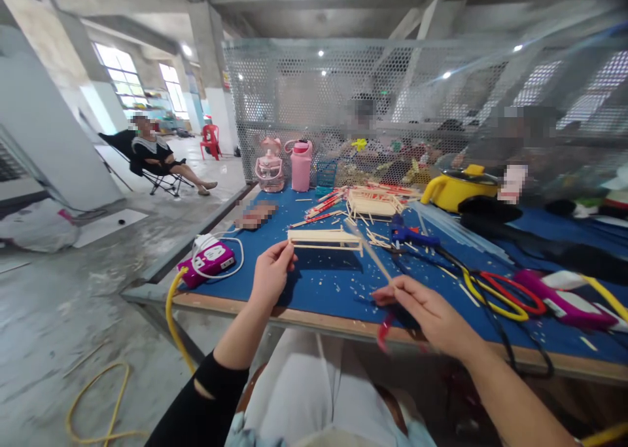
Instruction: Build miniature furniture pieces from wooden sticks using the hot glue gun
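Note:
My left hand (275, 268) pinches one end of a small model made of pale wooden sticks (324, 239), holding it above the blue tabletop. Between the thumb and fingers of my right hand (422, 306) is a thin wooden stick (371, 256), its far tip close to the model's right end. Below those fingers hangs a red-handled tool (385, 334), blurred, so its kind and how it is held cannot be made out. Farther back, a second stick model (375, 205) sits among loose sticks. To its right lies a blue glue gun (412, 232).
A purple power strip (209, 264) with a white cable lies at left. Two pink bottles (301, 165) stand before a perforated metal screen (294, 87). Yellow pot (461, 188), clear glue sticks (456, 234) and red-and-yellow-handled scissors (510, 296) occupy the right. A person (159, 152) reclines at far left.

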Action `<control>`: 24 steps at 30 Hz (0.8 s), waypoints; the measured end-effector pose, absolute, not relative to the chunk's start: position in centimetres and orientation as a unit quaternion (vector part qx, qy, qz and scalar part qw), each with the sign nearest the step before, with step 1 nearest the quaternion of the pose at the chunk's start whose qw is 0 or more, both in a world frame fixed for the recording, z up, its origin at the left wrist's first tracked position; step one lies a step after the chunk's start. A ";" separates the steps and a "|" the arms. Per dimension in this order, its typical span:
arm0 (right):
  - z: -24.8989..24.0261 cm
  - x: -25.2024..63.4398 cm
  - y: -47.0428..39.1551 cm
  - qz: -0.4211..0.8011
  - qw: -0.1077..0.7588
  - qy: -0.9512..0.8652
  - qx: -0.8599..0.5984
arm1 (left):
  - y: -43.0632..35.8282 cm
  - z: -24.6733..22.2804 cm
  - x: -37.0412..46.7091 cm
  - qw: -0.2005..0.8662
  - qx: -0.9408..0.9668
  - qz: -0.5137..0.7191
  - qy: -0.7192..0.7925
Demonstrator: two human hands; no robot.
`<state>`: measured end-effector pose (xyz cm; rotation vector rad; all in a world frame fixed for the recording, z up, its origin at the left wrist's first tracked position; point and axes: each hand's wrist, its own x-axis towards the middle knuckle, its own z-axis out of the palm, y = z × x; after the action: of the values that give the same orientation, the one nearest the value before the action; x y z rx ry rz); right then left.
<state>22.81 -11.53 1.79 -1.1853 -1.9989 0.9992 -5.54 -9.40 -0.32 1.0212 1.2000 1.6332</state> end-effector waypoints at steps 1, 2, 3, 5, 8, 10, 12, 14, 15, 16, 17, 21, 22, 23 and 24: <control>1.9 23.1 -11.2 0.376 0.338 -0.740 -0.443 | -9.4 -0.3 -5.5 0.431 0.401 0.653 0.476; 1.9 23.3 -10.6 0.360 0.376 -0.727 -0.447 | -9.4 -0.2 -5.5 0.439 0.395 0.654 0.473; 2.0 23.5 -9.8 0.328 0.404 -0.718 -0.463 | -9.5 -0.1 -5.5 0.445 0.390 0.654 0.471; 2.2 23.8 -7.9 0.229 0.384 -0.718 -0.534 | -9.5 -0.1 -5.4 0.451 0.378 0.658 0.471; 2.4 23.3 -5.5 0.088 0.253 -0.717 -0.644 | -9.5 -0.3 -5.3 0.448 0.360 0.665 0.476; 2.6 22.6 -4.8 0.054 0.224 -0.709 -0.666 | -9.5 -0.4 -5.4 0.443 0.359 0.668 0.479; 2.8 21.6 -4.9 0.042 0.236 -0.706 -0.666 | -9.5 -0.6 -5.4 0.435 0.366 0.666 0.483; 3.0 20.5 -5.3 0.031 0.255 -0.715 -0.650 | -9.6 -0.8 -5.5 0.428 0.375 0.661 0.490; 3.1 20.0 -5.6 0.027 0.264 -0.725 -0.636 | -9.6 -0.9 -5.5 0.427 0.381 0.655 0.494; 3.1 19.6 -5.8 0.035 0.271 -0.738 -0.617 | -9.6 -1.0 -5.6 0.428 0.384 0.649 0.499; 3.1 19.2 -6.0 0.061 0.278 -0.755 -0.591 | -9.6 -1.1 -5.6 0.430 0.388 0.642 0.502; 2.7 18.0 -6.3 0.256 0.347 -0.779 -0.456 | -9.7 -1.2 -5.7 0.433 0.388 0.627 0.518; 2.6 17.9 -6.2 0.290 0.372 -0.765 -0.437 | -9.7 -0.9 -5.8 0.430 0.388 0.623 0.525; 2.6 17.8 -6.0 0.314 0.393 -0.749 -0.431 | -9.6 -0.5 -5.9 0.424 0.393 0.616 0.535; 2.8 17.8 -5.7 0.337 0.405 -0.732 -0.432 | -9.4 0.0 -6.1 0.411 0.401 0.607 0.550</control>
<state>17.79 -5.68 2.81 -1.0896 -1.8464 0.8508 -6.10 -9.38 -0.01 1.0098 1.3830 1.5268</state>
